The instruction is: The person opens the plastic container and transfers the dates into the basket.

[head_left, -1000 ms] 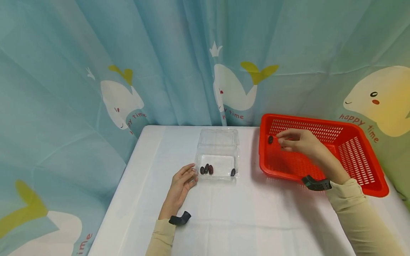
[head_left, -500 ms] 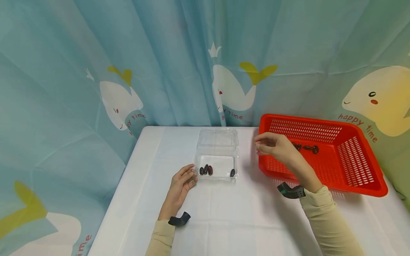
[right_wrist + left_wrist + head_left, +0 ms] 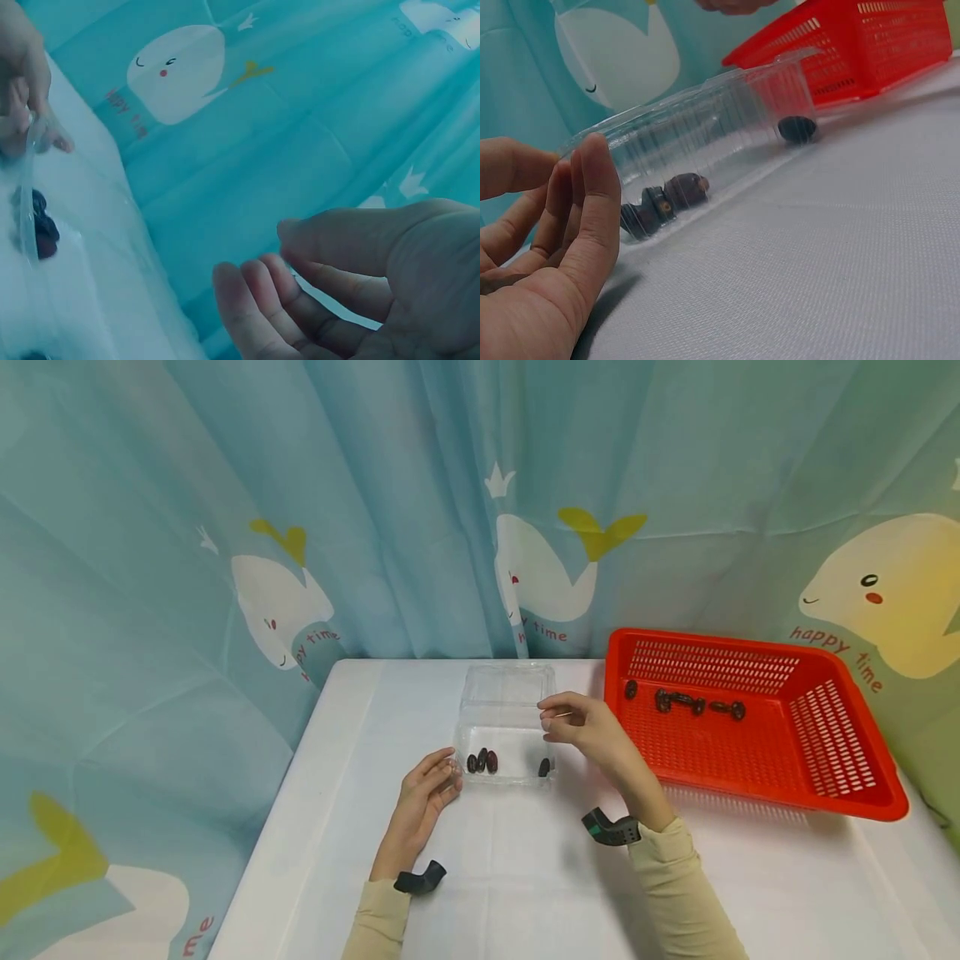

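Observation:
My left hand [image 3: 422, 802] pinches the left edge of a clear plastic clamshell box [image 3: 727, 112], whose lid [image 3: 510, 683] is folded back. Inside the box, a cluster of dark oval fruits that look like dates [image 3: 482, 761] lies at the left, and a single dark date [image 3: 544, 767] lies at the right. My right hand [image 3: 596, 735] hovers over the box's right side, fingers loosely bent; the right wrist view shows nothing between its thumb and fingertips [image 3: 234, 292]. To the right, a red plastic basket [image 3: 750, 777] holds several more dates [image 3: 682, 700].
A white cloth [image 3: 525, 877] covers the table. Behind it hangs a blue curtain [image 3: 420, 510] with printed whales. The basket's near rim stands up from the table at the right.
My right hand has moved left, out of the red basket to above the clear box. A date stays behind at the basket's left end. The left hand keeps its place.

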{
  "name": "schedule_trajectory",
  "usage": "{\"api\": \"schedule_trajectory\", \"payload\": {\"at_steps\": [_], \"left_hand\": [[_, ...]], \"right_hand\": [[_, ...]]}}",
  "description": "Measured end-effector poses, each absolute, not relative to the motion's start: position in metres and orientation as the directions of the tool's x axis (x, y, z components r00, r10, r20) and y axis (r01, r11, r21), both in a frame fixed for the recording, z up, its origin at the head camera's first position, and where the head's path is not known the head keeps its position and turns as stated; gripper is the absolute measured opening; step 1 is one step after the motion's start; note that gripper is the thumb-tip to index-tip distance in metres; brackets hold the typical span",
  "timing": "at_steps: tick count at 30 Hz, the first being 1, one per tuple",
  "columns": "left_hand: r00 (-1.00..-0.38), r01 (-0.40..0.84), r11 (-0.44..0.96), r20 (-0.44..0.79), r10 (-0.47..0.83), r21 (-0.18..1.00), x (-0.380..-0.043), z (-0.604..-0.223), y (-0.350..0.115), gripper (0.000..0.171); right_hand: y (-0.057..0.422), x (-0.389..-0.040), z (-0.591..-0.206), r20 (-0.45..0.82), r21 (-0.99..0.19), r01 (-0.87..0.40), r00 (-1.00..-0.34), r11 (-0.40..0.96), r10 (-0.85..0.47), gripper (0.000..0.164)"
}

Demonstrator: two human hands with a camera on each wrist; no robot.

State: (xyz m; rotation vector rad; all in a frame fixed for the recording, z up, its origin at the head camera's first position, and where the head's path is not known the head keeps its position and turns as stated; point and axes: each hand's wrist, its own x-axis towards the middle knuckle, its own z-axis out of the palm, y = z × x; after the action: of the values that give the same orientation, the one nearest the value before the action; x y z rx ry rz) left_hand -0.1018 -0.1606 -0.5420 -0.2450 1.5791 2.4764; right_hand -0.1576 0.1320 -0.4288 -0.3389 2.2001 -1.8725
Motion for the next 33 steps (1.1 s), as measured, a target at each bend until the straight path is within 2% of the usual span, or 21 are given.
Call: {"api": "schedule_trajectory", "payload": {"at_steps": [7, 14, 22, 33], "left_hand": [[-0.969, -0.244, -0.400, -0.236, 0.071, 0.883, -0.100, -0.541, -0.163, 0.046], [-0.972, -0.236, -0.399, -0.225, 0.075, 0.886, -0.100, -0.541, -0.164, 0.046], [-0.970, -0.239, -0.411, -0.233, 0.066, 0.880, -0.100, -0.541, -0.163, 0.045], [-0.973, -0.229, -0.395, -0.198, 0.117, 0.889, -0.101, -0.542, -0.161, 0.044]], "right_hand": [[0.103, -0.158, -0.440, -0.081, -0.979, 0.034, -0.970, 0.201, -0.230, 0.030], [0.075, -0.163, -0.455, -0.081, -0.942, 0.034, -0.988, 0.335, -0.128, 0.026], [0.051, -0.162, -0.470, -0.061, -0.884, -0.009, -0.989, 0.467, -0.134, 0.029], [0.032, -0.159, -0.488, -0.143, -0.753, 0.050, -0.986, 0.656, -0.089, 0.033]]}}
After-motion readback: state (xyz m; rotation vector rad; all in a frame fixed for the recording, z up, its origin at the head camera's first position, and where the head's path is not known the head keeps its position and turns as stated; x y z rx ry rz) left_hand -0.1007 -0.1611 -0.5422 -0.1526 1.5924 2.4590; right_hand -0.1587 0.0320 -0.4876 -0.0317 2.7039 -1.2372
